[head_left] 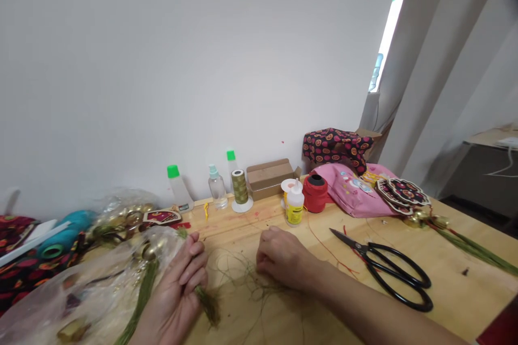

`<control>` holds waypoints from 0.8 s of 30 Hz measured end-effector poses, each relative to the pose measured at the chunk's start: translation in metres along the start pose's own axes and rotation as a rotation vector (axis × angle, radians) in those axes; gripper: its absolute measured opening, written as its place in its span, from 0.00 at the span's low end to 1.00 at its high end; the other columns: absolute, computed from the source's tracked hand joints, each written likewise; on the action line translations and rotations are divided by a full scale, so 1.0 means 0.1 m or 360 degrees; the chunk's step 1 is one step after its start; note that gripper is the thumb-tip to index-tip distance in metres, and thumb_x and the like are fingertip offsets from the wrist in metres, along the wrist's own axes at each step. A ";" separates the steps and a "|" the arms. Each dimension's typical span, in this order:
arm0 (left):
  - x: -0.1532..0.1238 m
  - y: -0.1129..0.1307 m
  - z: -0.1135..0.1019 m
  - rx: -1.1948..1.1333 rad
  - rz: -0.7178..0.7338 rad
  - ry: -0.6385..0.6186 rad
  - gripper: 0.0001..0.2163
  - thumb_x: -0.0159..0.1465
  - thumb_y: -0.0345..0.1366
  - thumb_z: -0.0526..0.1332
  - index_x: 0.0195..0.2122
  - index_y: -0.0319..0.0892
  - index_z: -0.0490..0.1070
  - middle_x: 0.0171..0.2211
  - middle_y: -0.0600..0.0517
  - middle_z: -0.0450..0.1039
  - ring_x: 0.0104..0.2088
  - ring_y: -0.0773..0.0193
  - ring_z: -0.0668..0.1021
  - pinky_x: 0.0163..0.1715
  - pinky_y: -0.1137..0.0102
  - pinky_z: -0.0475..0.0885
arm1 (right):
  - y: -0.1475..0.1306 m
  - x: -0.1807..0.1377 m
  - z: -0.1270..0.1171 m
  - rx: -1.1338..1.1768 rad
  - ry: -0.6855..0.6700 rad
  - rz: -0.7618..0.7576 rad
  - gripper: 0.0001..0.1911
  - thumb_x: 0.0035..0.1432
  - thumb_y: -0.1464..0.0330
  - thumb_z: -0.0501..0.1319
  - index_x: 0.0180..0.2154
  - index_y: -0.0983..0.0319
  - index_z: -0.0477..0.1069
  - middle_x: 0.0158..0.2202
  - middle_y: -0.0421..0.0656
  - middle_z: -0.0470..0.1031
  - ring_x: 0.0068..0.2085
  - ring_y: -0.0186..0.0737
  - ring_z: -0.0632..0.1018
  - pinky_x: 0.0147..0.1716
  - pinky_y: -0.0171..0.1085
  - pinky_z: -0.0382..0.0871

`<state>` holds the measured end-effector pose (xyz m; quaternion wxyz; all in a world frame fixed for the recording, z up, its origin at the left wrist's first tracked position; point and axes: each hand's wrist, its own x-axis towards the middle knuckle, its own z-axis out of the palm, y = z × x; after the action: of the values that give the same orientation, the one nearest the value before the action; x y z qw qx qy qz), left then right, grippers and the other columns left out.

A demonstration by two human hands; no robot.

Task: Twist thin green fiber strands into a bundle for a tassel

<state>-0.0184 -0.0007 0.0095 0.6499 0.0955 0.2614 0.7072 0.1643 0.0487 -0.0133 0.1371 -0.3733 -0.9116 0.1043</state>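
My left hand [178, 285] lies at the lower left of the wooden table [453, 269], its fingers curled round a bundle of green threads [208, 304] whose frayed end sticks out below the hand. My right hand [283, 261] rests knuckles up in the middle of the table, fingers curled under, on loose green threads [238, 275] spread between the two hands. What its fingers pinch is hidden. A clear plastic bag [93, 291] with gold bells and green tassels lies just left of my left hand.
Black scissors [388, 275] lie right of my right hand. Along the wall stand a glue bottle [294, 205], a red thread spool [315, 193], an olive thread cone [240, 188], spray bottles [217, 186], a small cardboard box [269, 177], pink cloth [354, 188] and patterned ornaments [402, 194].
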 end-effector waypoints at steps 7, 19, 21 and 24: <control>-0.01 -0.01 -0.01 0.0055 0.0016 0.0038 0.14 0.62 0.24 0.44 0.30 0.36 0.67 0.18 0.57 0.62 0.09 0.81 0.62 0.05 0.86 0.55 | 0.14 -0.22 -0.51 0.0104 -0.0255 -0.0020 0.05 0.47 0.74 0.58 0.29 0.65 0.72 0.31 0.44 0.73 0.34 0.35 0.70 0.30 0.30 0.60; 0.02 -0.03 -0.07 0.0090 0.0008 -0.0054 0.13 0.61 0.22 0.44 0.31 0.36 0.67 0.20 0.56 0.62 0.10 0.81 0.63 0.05 0.85 0.56 | 0.07 -0.18 -0.33 0.0174 -0.0456 -0.0252 0.07 0.46 0.70 0.60 0.30 0.59 0.74 0.26 0.37 0.76 0.25 0.30 0.71 0.20 0.27 0.56; 0.02 -0.02 -0.09 0.0093 0.0014 -0.0070 0.12 0.61 0.23 0.45 0.31 0.36 0.67 0.20 0.57 0.62 0.10 0.81 0.62 0.05 0.85 0.56 | 0.01 -0.15 -0.31 0.0280 -0.0312 -0.0323 0.09 0.46 0.70 0.60 0.34 0.59 0.73 0.29 0.38 0.76 0.26 0.30 0.71 0.22 0.27 0.57; 0.02 0.00 -0.08 0.0090 0.0024 -0.0053 0.12 0.62 0.24 0.45 0.31 0.36 0.67 0.20 0.57 0.62 0.10 0.81 0.62 0.05 0.86 0.56 | 0.05 -0.13 -0.39 0.0350 -0.0047 -0.0237 0.08 0.49 0.68 0.59 0.32 0.63 0.73 0.28 0.41 0.75 0.27 0.30 0.71 0.24 0.27 0.58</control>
<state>-0.0223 -0.0013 0.0023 0.6458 0.1277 0.2696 0.7028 0.1894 0.0467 0.0195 0.1712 -0.2858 -0.9217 0.1988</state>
